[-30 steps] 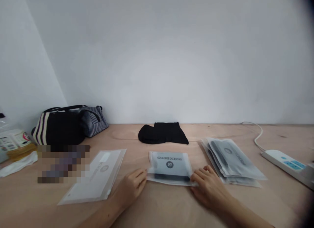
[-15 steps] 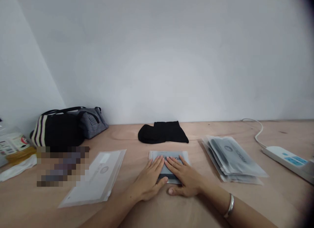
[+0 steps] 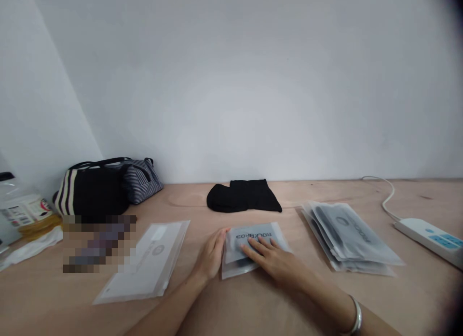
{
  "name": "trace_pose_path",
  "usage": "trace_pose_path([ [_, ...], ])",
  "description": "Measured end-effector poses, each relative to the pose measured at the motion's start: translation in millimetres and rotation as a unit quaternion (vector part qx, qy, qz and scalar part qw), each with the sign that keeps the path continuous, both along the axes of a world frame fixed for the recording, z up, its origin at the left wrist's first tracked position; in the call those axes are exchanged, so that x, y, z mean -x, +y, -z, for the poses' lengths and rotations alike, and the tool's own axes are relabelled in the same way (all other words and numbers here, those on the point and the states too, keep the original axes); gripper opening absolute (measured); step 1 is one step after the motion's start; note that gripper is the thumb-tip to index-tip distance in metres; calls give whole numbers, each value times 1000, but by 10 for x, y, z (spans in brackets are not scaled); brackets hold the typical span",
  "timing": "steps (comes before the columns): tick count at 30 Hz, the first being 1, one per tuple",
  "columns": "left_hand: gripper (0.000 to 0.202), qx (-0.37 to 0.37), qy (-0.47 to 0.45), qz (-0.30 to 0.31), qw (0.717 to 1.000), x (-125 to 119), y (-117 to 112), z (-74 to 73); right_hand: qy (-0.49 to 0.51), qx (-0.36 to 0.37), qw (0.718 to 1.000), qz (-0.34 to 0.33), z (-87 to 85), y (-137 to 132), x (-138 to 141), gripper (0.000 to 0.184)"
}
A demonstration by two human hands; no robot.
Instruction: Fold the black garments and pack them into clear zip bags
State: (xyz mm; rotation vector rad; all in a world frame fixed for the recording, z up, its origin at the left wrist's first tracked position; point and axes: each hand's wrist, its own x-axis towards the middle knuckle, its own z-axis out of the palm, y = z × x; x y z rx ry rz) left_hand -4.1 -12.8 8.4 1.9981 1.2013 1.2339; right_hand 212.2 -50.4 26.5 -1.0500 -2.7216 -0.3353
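A frosted plastic pouch (image 3: 253, 242) with dark cloth inside and black lettering lies flat on the wooden table (image 3: 231, 307) in front of me. My right hand (image 3: 275, 261) rests palm down on it, fingers stretched out flat. My left hand (image 3: 211, 254) lies at the pouch's left edge, fingers extended along that side and touching it. Neither hand grips anything.
A stack of filled pouches (image 3: 349, 237) lies to the right. Flat empty pouches (image 3: 148, 261) lie to the left. Folded black cloth (image 3: 244, 196) sits by the wall, a striped bag (image 3: 104, 186) at the far left, and a white power strip (image 3: 430, 234) at the right.
Both hands went from the pouch's two sides onto its top. Since then the left hand has slid to the left edge, and the pouch's lettering shows again.
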Motion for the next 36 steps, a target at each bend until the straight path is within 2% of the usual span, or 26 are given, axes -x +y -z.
trace_pose_path([
  [4,40,11,-8,-6,1000,-7,10,11,-11,-56,998,-5,-47,-36,-11,47],
  [8,43,30,-21,-49,998,9,44,55,-7,-98,995,-10,-42,-36,42,37],
  [13,45,38,-18,-97,994,27,78,69,21,-104,994,12,45,20,138,40],
  [16,45,31,0,-109,994,22,92,87,53,-121,990,46,94,56,170,44],
  [18,45,29,16,-120,992,19,103,107,66,-141,985,78,67,71,151,43],
  [20,45,30,33,-131,990,23,114,127,72,-162,976,123,-40,77,77,43],
  [23,44,31,58,-138,988,34,121,142,70,-202,952,217,-338,74,-140,44],
  [26,46,34,81,-139,986,35,115,140,77,-250,902,342,-661,77,-417,42],
  [28,48,36,95,-137,985,28,106,132,87,-262,859,431,-786,97,-594,40],
  [31,49,39,118,-133,983,12,89,115,87,-210,809,542,-759,165,-824,38],
  [34,50,42,144,-133,980,0,72,103,69,-71,801,591,-585,241,-975,30],
  [36,49,41,163,-134,977,-11,57,102,61,-23,805,590,-503,275,-1001,28],
])
